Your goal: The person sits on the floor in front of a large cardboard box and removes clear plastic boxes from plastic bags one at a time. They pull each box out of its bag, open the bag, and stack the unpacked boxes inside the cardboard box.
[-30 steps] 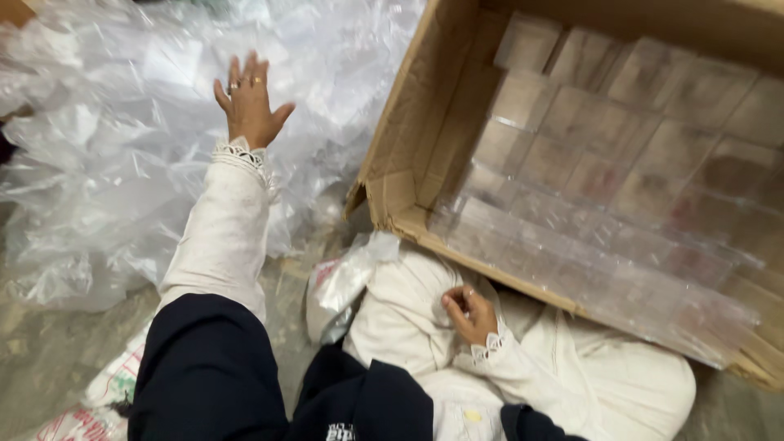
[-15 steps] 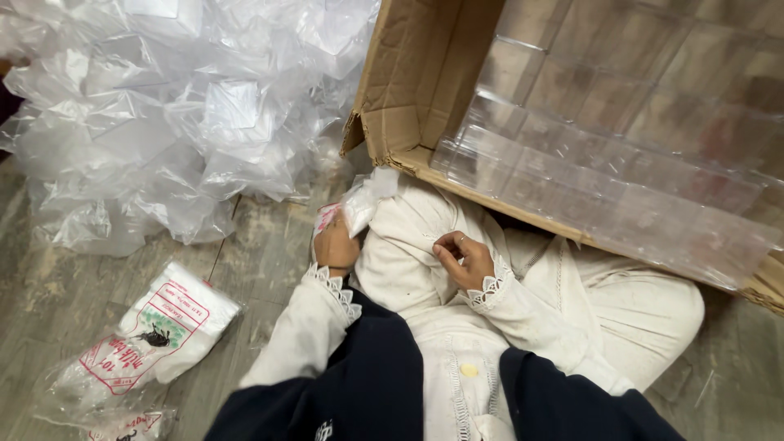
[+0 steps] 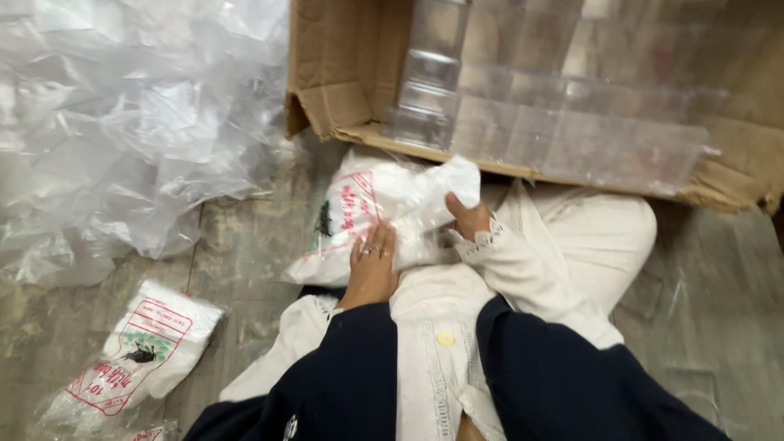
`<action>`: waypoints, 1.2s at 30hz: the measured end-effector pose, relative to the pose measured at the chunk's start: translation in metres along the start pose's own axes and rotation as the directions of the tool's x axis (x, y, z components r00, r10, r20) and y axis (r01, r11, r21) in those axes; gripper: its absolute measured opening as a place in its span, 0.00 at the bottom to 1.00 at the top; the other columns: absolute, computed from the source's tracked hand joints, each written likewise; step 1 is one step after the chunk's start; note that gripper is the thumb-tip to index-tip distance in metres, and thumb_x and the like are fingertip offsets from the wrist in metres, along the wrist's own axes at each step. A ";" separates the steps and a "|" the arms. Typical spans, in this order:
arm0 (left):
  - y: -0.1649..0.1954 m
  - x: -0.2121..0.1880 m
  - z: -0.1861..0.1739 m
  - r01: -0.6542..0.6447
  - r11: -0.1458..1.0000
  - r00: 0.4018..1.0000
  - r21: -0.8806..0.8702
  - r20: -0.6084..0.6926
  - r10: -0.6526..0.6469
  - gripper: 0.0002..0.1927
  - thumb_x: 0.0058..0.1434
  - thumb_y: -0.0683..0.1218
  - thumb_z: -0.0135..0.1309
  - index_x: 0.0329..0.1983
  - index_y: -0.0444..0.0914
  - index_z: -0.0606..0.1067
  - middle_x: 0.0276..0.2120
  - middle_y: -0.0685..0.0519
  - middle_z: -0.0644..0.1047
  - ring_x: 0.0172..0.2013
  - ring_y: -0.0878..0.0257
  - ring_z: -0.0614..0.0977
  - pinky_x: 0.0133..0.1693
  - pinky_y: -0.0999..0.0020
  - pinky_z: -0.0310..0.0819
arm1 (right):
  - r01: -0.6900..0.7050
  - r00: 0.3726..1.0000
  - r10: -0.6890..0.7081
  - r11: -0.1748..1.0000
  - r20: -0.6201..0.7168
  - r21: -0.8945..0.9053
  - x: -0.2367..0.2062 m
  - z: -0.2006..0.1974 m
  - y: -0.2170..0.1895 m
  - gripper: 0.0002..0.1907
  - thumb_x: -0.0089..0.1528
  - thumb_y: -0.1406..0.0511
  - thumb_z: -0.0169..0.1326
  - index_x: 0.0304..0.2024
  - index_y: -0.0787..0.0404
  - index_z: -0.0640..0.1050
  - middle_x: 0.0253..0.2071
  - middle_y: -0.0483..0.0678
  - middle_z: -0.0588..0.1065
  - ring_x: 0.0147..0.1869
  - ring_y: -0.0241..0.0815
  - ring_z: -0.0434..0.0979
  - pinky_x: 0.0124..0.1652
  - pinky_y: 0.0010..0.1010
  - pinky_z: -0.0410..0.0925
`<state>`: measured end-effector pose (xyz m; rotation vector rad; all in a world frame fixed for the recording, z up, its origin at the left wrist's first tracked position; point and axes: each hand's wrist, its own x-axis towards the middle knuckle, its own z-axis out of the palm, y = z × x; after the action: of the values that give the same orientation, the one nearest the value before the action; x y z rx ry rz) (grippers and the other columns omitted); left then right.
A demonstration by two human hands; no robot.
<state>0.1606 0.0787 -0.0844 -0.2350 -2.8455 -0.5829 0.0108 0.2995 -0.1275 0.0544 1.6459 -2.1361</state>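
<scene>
Head view, looking down at your lap: you sit on the floor [image 3: 245,237], grey worn boards, with cream trousers [image 3: 588,245] and dark sleeves. Your left hand [image 3: 371,265] lies flat on a packet of plastic bags [image 3: 384,204], fingers close together and stretched forward along its lower edge, a ring showing on one finger. Your right hand [image 3: 467,219] grips the same packet from the right side, thumb and fingers pinching the crumpled white upper corner; the fingertips are hidden under the plastic. The packet is white with red printing and a small dark figure, and it rests on your lap, its far end touching the floor just in front of the cardboard box [image 3: 343,73]. The box lies on its side at the far edge of the floor, open toward you, one flap bent down at its near left corner. Inside it, rows of clear plastic containers [image 3: 572,131] lie stacked, some reaching out over the box's lower flap. A heap of loose clear plastic wrap [image 3: 122,122] fills the far left corner of the floor, just beside the box. A second packet of bags [image 3: 139,351], same white with red print, lies on the floor at the near left, well apart from both hands.
</scene>
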 end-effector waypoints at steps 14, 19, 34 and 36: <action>-0.007 0.006 0.037 -0.062 0.994 0.998 0.093 0.035 0.059 0.39 0.53 0.39 0.52 0.71 0.38 0.62 0.73 0.48 0.62 0.70 0.54 0.63 0.68 0.48 0.48 | 0.443 0.644 -0.669 0.722 -0.371 -0.532 -0.024 -0.075 -0.067 0.08 0.66 0.65 0.64 0.39 0.65 0.83 0.32 0.44 0.78 0.34 0.31 0.72 0.35 0.24 0.65; 0.015 0.024 0.062 -0.279 0.951 0.954 -0.133 0.074 0.291 0.31 0.59 0.37 0.46 0.69 0.36 0.65 0.69 0.46 0.69 0.68 0.54 0.70 0.69 0.49 0.54 | 0.624 0.502 -0.715 0.689 -0.487 -0.369 -0.106 -0.114 -0.139 0.08 0.66 0.69 0.62 0.46 0.66 0.82 0.38 0.45 0.80 0.38 0.33 0.77 0.40 0.26 0.70; 0.143 0.116 0.007 0.554 0.119 0.577 -0.824 0.483 0.659 0.45 0.60 0.68 0.53 0.74 0.42 0.59 0.70 0.49 0.67 0.70 0.59 0.67 0.68 0.54 0.59 | 0.863 0.416 -0.650 0.503 -0.636 0.050 -0.149 -0.059 -0.190 0.23 0.73 0.62 0.54 0.68 0.62 0.67 0.63 0.50 0.72 0.66 0.48 0.73 0.64 0.46 0.68; 0.152 0.144 0.000 0.681 -0.517 0.710 -0.519 0.294 0.640 0.42 0.64 0.68 0.51 0.75 0.42 0.60 0.69 0.49 0.68 0.69 0.57 0.67 0.69 0.51 0.58 | 0.865 0.421 -0.646 0.498 -0.637 0.067 -0.129 -0.046 -0.171 0.23 0.73 0.63 0.54 0.68 0.65 0.68 0.62 0.51 0.73 0.65 0.47 0.72 0.63 0.42 0.69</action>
<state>0.0529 0.2323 0.0073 -0.7308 -0.7678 -3.8404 0.0541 0.4158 0.0528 -0.0002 1.6633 -3.4665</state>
